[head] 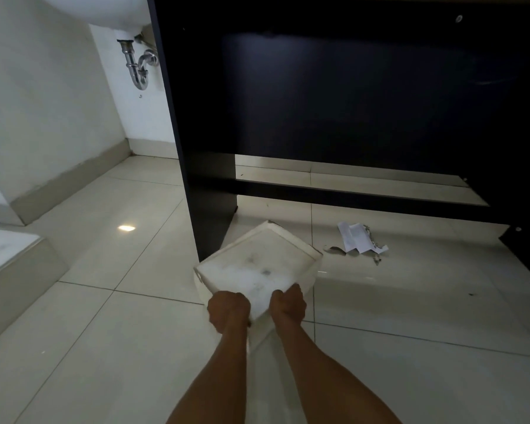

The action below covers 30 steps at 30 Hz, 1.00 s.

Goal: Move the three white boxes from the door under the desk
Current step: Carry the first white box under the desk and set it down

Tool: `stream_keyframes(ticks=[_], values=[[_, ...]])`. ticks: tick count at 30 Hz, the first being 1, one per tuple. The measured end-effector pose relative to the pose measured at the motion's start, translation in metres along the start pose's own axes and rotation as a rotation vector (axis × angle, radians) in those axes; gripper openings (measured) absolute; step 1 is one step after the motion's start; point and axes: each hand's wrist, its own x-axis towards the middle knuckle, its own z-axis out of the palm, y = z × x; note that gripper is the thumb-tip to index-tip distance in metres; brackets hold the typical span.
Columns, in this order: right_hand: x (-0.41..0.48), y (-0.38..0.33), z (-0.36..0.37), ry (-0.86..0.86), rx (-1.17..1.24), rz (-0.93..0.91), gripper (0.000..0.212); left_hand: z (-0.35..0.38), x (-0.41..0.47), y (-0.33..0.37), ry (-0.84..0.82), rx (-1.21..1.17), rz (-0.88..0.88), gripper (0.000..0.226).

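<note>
A white box (pixel 257 261) with a smudged top sits on the tiled floor, turned corner-on to me. Its far corner reaches just past the dark desk's left side panel (pixel 202 166), at the edge of the space under the desk. My left hand (pixel 228 310) and my right hand (pixel 288 304) both grip the box's near corner, one on each side. The desk's dark back panel (pixel 364 96) fills the upper right. No other white boxes are in view.
Crumpled paper scraps (pixel 360 241) lie on the floor under the desk, right of the box. A low desk crossbar (pixel 364 197) runs across behind them. A sink with a chrome drain pipe (pixel 138 67) hangs on the wall at upper left. A raised step (pixel 10 264) is at left.
</note>
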Motion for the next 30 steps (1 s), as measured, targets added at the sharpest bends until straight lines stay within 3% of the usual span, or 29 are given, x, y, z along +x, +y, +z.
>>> stream_keyframes(ticks=[3, 5, 7, 11, 13, 15, 18, 23, 30], values=[[0.005, 0.002, 0.0, -0.086, 0.077, -0.073, 0.041, 0.008, -0.01, 0.008, -0.035, -0.223, -0.15, 0.046], [0.006, 0.005, -0.003, -0.135, 0.18, -0.06, 0.04, 0.011, -0.008, 0.008, -0.098, -0.367, -0.151, 0.045], [0.006, 0.01, -0.001, -0.184, 0.166, 0.01, 0.035, 0.009, -0.004, 0.007, -0.156, -0.454, -0.159, 0.039], [0.008, 0.007, 0.011, -0.177, 0.228, 0.153, 0.049, 0.0, 0.006, 0.012, -0.198, -0.537, -0.254, 0.029], [0.011, 0.006, 0.017, -0.109, 0.29, 0.127, 0.04, -0.001, 0.009, 0.015, -0.161, -0.535, -0.216, 0.036], [0.01, 0.005, 0.022, -0.075, 0.359, 0.117, 0.034, -0.002, 0.011, 0.015, -0.009, -0.437, -0.15, 0.045], [0.013, 0.005, 0.027, -0.037, 0.407, 0.104, 0.035, -0.003, 0.018, 0.014, 0.115, -0.389, -0.081, 0.043], [0.032, -0.003, 0.038, -0.051, 0.489, 0.125, 0.041, 0.002, 0.042, 0.021, 0.106, -0.386, 0.007, 0.033], [0.074, -0.019, 0.044, -0.11, 0.563, 0.113, 0.058, 0.023, 0.07, 0.038, 0.001, -0.485, 0.069, 0.036]])
